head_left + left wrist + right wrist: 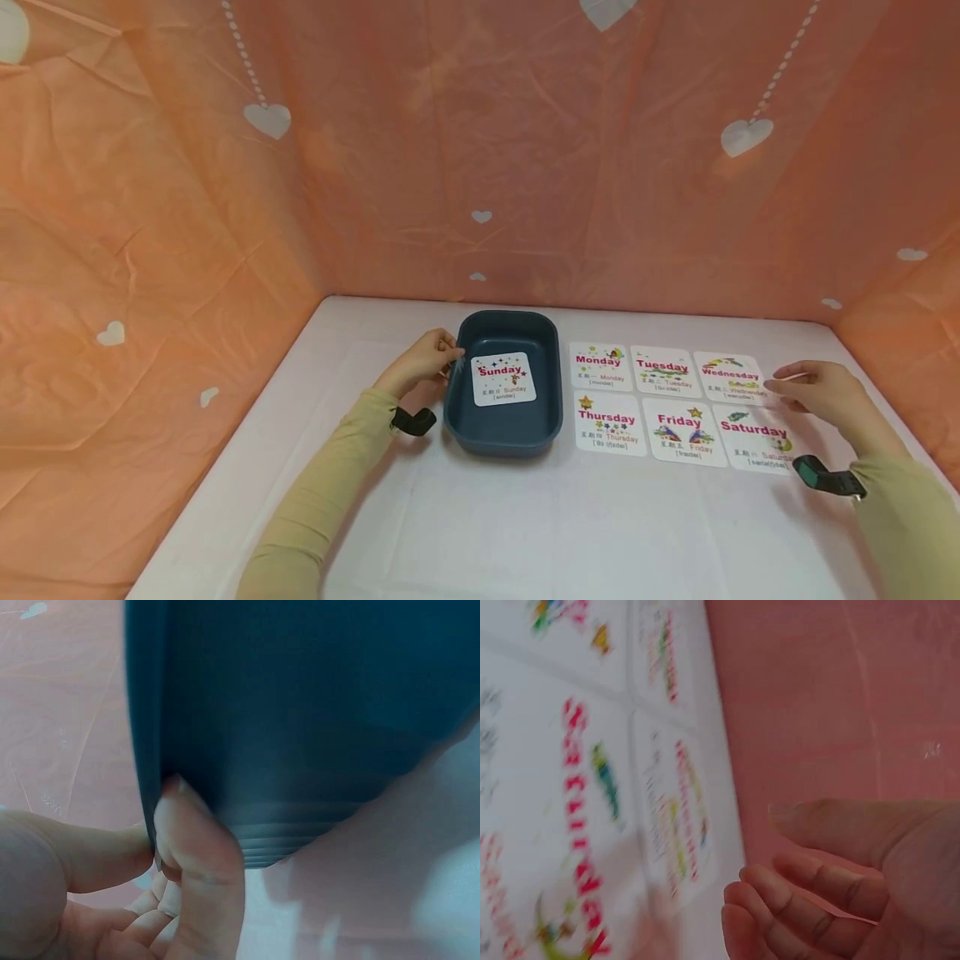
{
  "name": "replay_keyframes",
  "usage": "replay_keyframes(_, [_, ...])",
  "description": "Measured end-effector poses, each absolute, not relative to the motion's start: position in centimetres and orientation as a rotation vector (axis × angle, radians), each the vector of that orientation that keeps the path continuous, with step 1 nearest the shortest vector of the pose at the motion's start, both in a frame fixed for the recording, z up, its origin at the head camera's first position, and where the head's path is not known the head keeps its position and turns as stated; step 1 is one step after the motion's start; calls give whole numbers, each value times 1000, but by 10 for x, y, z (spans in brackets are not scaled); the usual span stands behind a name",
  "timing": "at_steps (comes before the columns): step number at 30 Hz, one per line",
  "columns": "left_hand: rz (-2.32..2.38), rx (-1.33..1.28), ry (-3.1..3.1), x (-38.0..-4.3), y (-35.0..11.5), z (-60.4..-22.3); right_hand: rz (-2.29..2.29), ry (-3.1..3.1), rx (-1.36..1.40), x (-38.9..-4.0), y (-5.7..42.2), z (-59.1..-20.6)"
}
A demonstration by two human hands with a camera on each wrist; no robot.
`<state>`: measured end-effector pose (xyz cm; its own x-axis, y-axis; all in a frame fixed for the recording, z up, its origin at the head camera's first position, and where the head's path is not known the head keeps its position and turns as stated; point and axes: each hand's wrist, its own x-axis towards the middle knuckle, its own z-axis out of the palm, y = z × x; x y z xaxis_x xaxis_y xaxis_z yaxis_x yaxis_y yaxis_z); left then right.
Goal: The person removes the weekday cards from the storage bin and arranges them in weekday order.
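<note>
A dark blue rectangular plastic basin (pixel 504 437) stands on the white table, with the Sunday card (pixel 504 380) lying inside it. My left hand (pixel 426 360) pinches the basin's left rim between thumb and bent index finger; the left wrist view shows this grip on the basin wall (pixel 300 712) up close. At the right, my right hand (pixel 821 393) hovers by the Wednesday card (pixel 726 377), above the Saturday card (pixel 753 437). Its fingers are loosely bent, and the right wrist view shows nothing held between thumb and fingers.
Right of the basin, the Monday card (pixel 600 367) and Tuesday card (pixel 666 372) share the back row with Wednesday. In front lie the Thursday card (pixel 610 423), Friday card (pixel 684 432) and Saturday. Orange cloth walls (pixel 525 167) with white hearts enclose the table (pixel 540 533).
</note>
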<state>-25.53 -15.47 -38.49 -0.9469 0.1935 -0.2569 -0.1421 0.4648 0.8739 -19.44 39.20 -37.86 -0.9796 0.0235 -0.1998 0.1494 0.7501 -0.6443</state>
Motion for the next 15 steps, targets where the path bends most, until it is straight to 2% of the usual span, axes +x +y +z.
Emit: replay_keyframes(15, [1507,50,2369,-255,-155,-384,-1297,2638,-254,-226,317,-343])
